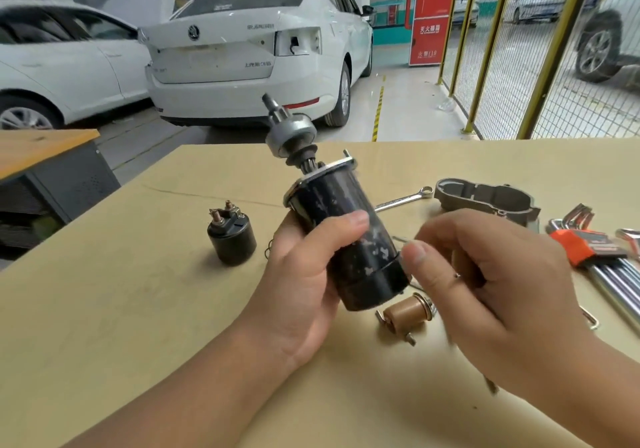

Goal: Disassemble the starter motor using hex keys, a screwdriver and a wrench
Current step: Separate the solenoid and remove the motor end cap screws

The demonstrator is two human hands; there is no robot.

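Two bare forearms, no sleeves in view. Left hand (304,274) and right hand (491,295) ungloved, no rings, no watch, no wristband. Short, trimmed nails on thumbs. Right hand's lower edge motion-blurred.

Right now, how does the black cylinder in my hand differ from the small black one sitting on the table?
The motor body is held tilted in the air by the left hand; the solenoid stands upright on the table. The motor body looks longer, with a geared shaft sticking out; the solenoid has threaded terminals on top. Both are black cylinders.
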